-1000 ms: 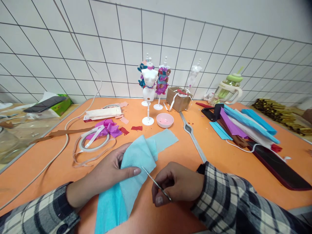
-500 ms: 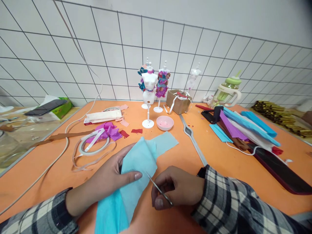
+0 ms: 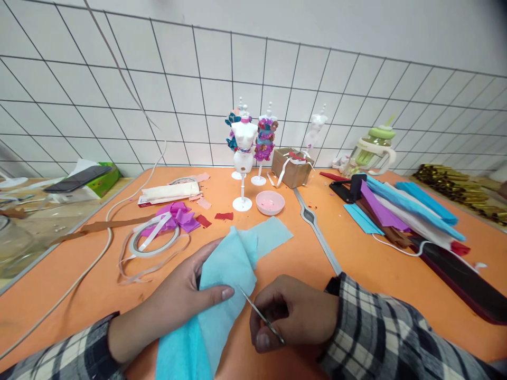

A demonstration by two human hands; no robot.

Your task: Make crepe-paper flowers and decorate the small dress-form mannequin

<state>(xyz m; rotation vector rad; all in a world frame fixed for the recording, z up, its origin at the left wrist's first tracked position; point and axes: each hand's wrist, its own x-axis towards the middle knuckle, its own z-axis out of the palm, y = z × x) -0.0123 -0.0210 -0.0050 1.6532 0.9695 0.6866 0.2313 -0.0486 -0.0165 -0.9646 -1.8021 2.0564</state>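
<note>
Light blue crepe paper is folded in my left hand, whose thumb lies on its front while the fingers are hidden behind. The paper's long tail hangs toward the near edge. My right hand is closed round slim metal scissors. Their pointed tip touches or nearly touches the paper's right side, just beyond my left thumb. A flat pale blue piece lies on the table behind the folded paper.
Behind stand a bare white mini dress form, a decorated one and a pink bowl. A tape roll lies left with purple paper. Coloured crepe sheets and a dark phone-like slab lie right, near a drink bottle.
The view has shifted slightly, so everything sits a little lower and to the right. Both hands keep nearly the same hold on the paper and the scissors.
</note>
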